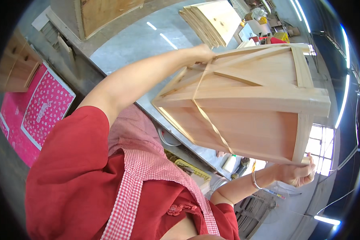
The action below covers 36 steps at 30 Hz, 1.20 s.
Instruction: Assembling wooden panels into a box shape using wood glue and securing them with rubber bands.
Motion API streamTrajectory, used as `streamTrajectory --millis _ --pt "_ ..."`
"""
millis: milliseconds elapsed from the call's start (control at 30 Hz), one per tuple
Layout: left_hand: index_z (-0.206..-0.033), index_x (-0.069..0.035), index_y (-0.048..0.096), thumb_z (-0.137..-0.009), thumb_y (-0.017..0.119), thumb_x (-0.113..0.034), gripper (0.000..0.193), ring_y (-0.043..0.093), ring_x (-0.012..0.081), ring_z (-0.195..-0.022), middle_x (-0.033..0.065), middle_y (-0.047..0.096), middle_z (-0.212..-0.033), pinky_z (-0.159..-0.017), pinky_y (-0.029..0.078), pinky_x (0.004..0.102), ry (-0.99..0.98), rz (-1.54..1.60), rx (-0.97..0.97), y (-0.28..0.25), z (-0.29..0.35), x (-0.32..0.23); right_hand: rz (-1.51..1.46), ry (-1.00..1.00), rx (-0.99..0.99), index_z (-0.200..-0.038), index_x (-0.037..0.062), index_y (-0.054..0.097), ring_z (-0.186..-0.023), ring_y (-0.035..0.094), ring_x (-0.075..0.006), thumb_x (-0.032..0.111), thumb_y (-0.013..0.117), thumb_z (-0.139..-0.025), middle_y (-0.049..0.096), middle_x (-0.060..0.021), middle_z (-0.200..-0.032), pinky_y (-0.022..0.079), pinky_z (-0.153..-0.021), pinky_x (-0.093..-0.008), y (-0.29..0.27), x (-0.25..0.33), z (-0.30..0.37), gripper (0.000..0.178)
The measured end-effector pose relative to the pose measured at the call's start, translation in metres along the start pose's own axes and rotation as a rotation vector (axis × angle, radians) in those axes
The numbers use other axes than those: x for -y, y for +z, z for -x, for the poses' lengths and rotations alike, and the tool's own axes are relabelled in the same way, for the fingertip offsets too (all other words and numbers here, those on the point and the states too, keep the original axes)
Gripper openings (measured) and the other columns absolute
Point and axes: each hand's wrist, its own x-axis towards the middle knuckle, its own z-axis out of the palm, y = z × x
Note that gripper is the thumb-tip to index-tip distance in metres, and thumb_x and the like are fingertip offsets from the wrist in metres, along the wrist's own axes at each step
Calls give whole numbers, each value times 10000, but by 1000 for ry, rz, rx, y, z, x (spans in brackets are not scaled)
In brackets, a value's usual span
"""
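A large pale wooden box (252, 108) with cross braces on its upper face is raised in front of me, tilted. A tan band runs around its middle. My left hand (202, 54) grips the box's far upper edge, arm stretched out. My right hand (300, 174) holds the box's lower right corner from beneath, a thin bracelet on the wrist. I wear a red top and a red-and-white checked apron.
A grey workbench (148, 44) lies below the box, with a stack of pale wooden panels (212, 22) at its far end. Pink patterned cardboard (36, 108) lies on the floor at left. Small tools and a white bottle (229, 163) sit near the bench edge.
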Motion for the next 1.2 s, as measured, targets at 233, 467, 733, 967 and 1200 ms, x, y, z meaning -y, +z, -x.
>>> streamTrajectory --millis 233,467,733,967,1200 --pt "-734 -55 659 -847 619 -328 297 477 139 -575 70 565 -643 -532 375 341 392 -155 -318 -31 17 -85 -117 104 -63 -785 -19 598 -744 639 -229 100 628 -902 682 -169 -815 520 -687 -335 -3 -9 0 169" --pt "-733 -130 655 -937 573 -540 465 502 100 -688 -4 551 -697 -671 399 297 3 -175 96 -27 147 -46 -236 114 -55 -759 -6 573 -651 579 -146 52 647 -899 659 -114 -724 493 -647 -286 -4 -23 -3 169" --pt "-904 48 669 -942 553 -190 268 650 190 -611 122 677 -705 -616 520 334 414 -520 -439 -27 174 -67 -510 -44 192 -767 -27 555 -586 515 -99 -14 601 -922 601 -58 -663 447 -537 -225 -6 -36 -8 162" --pt "-964 -16 690 -936 645 -216 207 620 128 -936 34 687 -943 -814 475 307 1091 -257 -426 -4 218 -144 -489 85 160 -809 13 601 -730 568 -79 60 611 -957 658 -51 -823 469 -680 -208 -13 -26 -7 155" --pt "-998 -24 698 -856 727 -144 188 690 227 -905 117 716 -1027 -788 541 335 1605 -442 -499 23 214 -195 -492 147 161 -794 -9 589 -789 542 -99 11 631 -930 616 -47 -842 445 -763 -242 -16 -13 -12 143"
